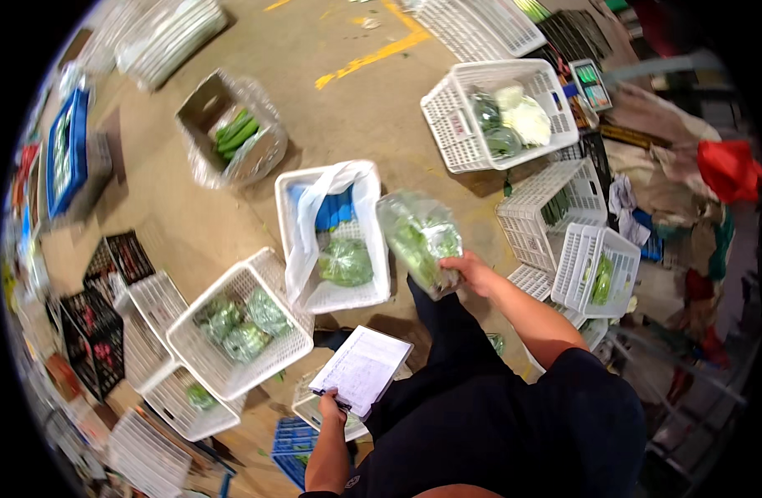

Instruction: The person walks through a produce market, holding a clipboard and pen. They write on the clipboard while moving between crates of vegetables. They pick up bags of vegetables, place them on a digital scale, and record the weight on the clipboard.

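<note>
Right hand (474, 272) fingers pinch clear plastic bag of leafy greens (419, 241), held above concrete floor (339, 108), just right of white plastic basket with loose bag liner (372, 241). Bag's long axis runs upper left to lower right, its held end lower right. Left hand (333, 407) fingers clamp white paper clipboard (362, 368). Open floor lies beyond basket's far rim; white crates crowd both sides.
</note>
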The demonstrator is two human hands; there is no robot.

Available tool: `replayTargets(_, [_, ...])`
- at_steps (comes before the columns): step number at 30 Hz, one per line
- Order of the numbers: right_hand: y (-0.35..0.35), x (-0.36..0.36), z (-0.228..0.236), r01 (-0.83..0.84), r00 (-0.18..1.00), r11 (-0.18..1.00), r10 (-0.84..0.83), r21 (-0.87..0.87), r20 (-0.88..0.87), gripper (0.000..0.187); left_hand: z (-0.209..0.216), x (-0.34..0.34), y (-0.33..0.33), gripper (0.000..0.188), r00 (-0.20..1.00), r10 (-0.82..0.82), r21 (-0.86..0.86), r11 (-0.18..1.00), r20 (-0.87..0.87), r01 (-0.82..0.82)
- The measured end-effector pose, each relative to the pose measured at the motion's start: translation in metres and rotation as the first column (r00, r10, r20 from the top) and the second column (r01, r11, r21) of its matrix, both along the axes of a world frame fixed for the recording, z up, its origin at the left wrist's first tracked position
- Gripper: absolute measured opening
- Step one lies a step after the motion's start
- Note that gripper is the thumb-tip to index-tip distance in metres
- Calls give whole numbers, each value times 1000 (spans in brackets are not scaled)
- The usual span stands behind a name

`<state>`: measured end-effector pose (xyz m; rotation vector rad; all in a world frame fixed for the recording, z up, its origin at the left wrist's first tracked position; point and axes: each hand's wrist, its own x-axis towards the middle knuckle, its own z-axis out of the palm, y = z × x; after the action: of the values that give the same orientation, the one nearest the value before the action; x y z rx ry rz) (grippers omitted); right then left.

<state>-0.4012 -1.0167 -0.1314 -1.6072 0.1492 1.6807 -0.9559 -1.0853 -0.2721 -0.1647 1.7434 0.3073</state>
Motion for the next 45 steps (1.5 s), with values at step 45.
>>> replayTargets(45, [29,-46,173,-858,505,292,331,422,797,29,301,362,120,47,957,-284,757,638,62,140])
